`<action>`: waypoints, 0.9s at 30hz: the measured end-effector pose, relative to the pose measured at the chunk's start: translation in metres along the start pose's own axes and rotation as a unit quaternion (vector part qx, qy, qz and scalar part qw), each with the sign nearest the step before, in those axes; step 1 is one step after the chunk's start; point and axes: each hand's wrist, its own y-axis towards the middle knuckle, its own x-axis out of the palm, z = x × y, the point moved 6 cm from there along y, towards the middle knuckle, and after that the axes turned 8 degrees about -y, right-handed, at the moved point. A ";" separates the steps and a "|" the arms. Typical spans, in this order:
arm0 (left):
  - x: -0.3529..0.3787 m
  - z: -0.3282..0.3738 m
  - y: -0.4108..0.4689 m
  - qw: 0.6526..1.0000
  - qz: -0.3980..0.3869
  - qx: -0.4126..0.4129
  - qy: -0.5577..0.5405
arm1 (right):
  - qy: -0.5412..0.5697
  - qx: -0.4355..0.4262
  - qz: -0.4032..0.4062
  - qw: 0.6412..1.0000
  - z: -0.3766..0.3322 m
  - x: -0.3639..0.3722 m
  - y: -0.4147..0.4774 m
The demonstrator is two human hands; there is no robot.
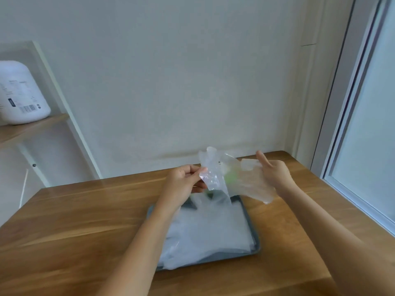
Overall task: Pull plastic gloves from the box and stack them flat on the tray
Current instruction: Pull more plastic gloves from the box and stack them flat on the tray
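Observation:
Both hands hold clear plastic gloves in the air above the far end of a grey tray (255, 247). My left hand (184, 181) pinches one crumpled glove (212, 169) by its edge. In my right hand (274, 174) a second glove (253, 184) is gripped, hanging down to the right. A flat stack of clear gloves (208, 233) covers most of the tray. A patch of green shows through the held plastic; the box itself is hidden behind the gloves.
The tray lies on a wooden table (74, 221) set against a white wall. A window frame (350, 129) runs along the right. At the far left a white container (21, 95) stands on a wooden shelf.

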 end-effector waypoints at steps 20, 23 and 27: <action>0.006 0.036 -0.031 0.984 0.011 0.173 0.048 | 0.020 -0.264 -0.255 0.930 -0.124 0.024 -0.126; 0.006 0.035 -0.040 0.983 -0.038 0.163 0.078 | 0.016 -0.215 -0.174 0.961 -0.128 0.023 -0.117; -0.012 0.035 -0.045 0.984 -0.019 0.164 0.069 | -0.009 -0.228 -0.170 0.959 -0.136 0.020 -0.118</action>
